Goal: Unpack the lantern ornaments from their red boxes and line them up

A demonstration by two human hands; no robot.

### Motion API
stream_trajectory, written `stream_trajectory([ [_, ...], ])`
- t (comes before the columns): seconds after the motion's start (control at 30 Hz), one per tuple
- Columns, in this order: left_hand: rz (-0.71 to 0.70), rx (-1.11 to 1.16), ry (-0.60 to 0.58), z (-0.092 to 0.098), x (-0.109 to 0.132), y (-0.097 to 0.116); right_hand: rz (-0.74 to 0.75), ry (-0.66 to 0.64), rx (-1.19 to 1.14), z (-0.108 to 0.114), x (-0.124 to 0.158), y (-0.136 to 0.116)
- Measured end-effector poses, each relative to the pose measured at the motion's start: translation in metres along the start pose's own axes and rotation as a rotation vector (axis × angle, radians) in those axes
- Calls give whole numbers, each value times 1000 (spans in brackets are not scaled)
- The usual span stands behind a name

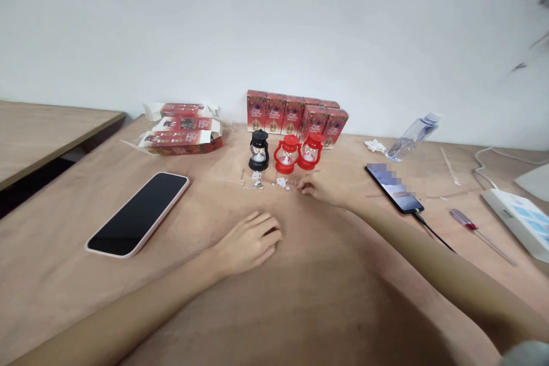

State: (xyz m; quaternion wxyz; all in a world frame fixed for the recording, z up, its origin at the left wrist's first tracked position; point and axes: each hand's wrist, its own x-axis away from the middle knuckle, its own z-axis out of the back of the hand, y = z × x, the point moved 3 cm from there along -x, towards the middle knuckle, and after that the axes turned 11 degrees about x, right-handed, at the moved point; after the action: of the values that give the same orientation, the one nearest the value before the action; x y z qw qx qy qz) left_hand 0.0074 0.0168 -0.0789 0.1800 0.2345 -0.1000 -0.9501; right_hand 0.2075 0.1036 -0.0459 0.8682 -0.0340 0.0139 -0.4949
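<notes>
My left hand (251, 240) rests on the wooden table with its fingers loosely bent and apart, holding nothing. Farther forward, my right hand (321, 187) has its fingertips pinched together at the tabletop; what lies between them, if anything, is too small to make out. Just left of those fingertips lie small white pieces (282, 182), with thin bent wires and tiny round parts around them. A similar group of white pieces (257, 176) lies in front of a black toy lantern (259, 154). Beside that lantern stand a red lantern (286, 155) and a second red lantern (311, 152), all upright.
Several red printed boxes (274, 114) stand against the wall. Opened, flattened cartons (182, 136) lie at the back left. A phone (139, 214) is at left; another phone (392, 187), a tilted clear bottle (412, 137), a screwdriver (465, 221) and a white power strip (517, 220) are at right.
</notes>
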Motion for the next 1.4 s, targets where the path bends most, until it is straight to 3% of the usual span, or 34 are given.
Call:
stream_trajectory([
  [0.3,1,6,0,0,0,0,-31,-101,-70,9,-6,1],
  [0.53,5,8,7,0,0,0,-100,-176,-134,1,-12,4],
  [0.93,10,-24,-2,1,-1,2,-93,-185,28,3,-13,-7],
  [1.4,160,157,-427,3,2,-3,-198,-139,86,2,3,-13],
])
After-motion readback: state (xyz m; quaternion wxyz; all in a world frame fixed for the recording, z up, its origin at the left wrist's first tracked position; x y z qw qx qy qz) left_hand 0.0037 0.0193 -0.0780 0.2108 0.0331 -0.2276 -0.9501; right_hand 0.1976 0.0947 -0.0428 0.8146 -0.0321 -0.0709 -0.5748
